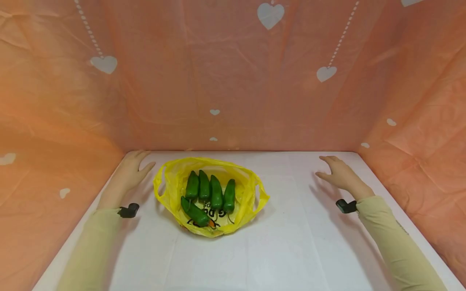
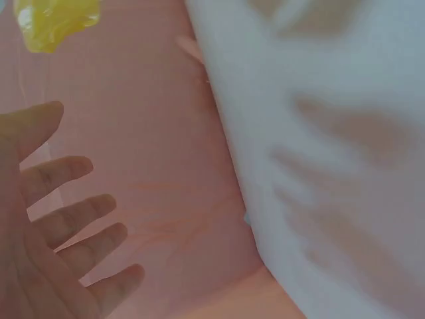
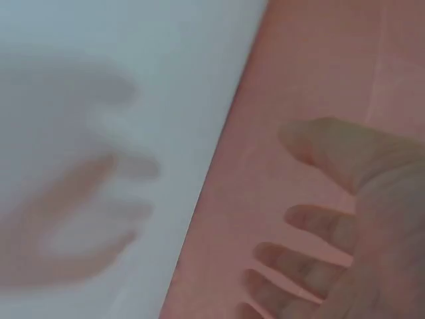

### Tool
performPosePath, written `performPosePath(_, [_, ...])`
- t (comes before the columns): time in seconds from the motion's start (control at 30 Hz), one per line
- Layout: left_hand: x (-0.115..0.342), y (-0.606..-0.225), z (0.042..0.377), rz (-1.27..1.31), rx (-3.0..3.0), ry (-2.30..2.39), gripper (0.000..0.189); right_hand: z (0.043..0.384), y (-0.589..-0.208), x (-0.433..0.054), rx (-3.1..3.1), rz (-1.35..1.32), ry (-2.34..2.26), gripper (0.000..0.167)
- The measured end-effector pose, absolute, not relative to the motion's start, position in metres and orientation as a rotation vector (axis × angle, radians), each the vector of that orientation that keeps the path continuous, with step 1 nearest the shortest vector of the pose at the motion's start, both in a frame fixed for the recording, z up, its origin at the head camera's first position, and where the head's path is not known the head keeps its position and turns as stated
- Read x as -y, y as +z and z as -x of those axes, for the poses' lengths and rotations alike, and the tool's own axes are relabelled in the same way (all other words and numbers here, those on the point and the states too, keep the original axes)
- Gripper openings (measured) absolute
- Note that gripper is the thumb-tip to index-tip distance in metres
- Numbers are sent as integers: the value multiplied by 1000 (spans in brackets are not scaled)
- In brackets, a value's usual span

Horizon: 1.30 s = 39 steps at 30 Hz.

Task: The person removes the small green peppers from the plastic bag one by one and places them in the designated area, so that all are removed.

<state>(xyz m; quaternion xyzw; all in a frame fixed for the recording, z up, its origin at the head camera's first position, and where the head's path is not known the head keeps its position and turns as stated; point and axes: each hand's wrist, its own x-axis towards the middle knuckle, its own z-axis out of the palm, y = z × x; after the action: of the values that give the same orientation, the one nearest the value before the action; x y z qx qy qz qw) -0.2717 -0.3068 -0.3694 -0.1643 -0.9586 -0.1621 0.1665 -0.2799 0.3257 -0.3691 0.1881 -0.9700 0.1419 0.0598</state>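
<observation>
A yellow plastic bag (image 1: 251,194) lies spread wide on the white table, its two handle loops out to the sides. Inside it are several green peppers (image 1: 216,193), most in a row and one slanting in front of them, with dark print showing on the bag beneath. My left hand (image 1: 128,171) hovers to the left of the bag, fingers spread and nothing held. In the left wrist view a corner of the yellow bag (image 2: 56,23) shows beyond the thumb. Far to the right of the bag, my right hand (image 1: 340,173) is also raised with straight fingers, holding nothing.
A white table (image 1: 284,250) stretches under both arms. Orange cloth with pale hearts (image 1: 233,81) rises at the back and both sides. Each wrist wears a small black camera, one on the left (image 1: 129,210) and one on the right (image 1: 346,206).
</observation>
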Motion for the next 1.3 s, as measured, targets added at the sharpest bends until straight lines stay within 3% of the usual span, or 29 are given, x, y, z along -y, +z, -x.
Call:
performPosePath(0.77, [304,-342,247,468,2729,-1281,48,264,-346,-296,2917,-191,1692,60])
performPosePath(1.3, [308,-336,228,448,2765,-1450,49,247,-327,-253,2716,-324,2114,48])
